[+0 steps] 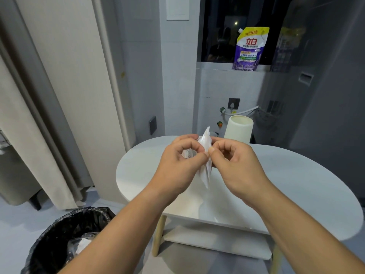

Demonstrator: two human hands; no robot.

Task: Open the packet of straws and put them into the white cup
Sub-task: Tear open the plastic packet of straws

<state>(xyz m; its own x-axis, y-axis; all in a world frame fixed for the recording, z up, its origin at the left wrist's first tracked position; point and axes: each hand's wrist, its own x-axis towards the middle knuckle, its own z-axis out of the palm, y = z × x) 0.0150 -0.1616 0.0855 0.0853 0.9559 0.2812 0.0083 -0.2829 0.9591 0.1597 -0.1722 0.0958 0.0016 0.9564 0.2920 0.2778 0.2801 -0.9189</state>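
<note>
Thin translucent-white plastic: the packet of straws [206,173] is held up in the air between both hands, over the white table [296,184] and not resting on it. The left hand [177,165] pinches the packet's left side, thumb and forefinger curled round it, with some wrapper bunched inside the curl. The right hand [233,165] pinches the opposite side, thumb tip and forefinger tight on the film, the other fingers curled in. The thumbs nearly meet, so the two pinches sit just beside each other. It reads as a tear or peel grip, kept close so the pull lands on one short bit of seam instead of stretching the whole wrapper. The packet hangs roughly upright, one pointed corner sticking up above the fingers and the lower end dangling below the hands. Cannot tell if the seam has started to part; no straws visibly out. Judgement: opening step, early in the task. The white cup [239,129] stands upright at the far edge of the table, just behind the hands and apart from the packet, its inside mostly hidden. It's a handy spot, a short reach for dropping straws in once freed. A bin with black liner [59,234] is on the floor at lower left with some clear wrapping in it, likely where the empty packet goes. A purple-and-yellow detergent pouch [250,48] sits on the window ledge, well apart and irrelevant. Risk: the film rips suddenly and straws scatter.
</note>
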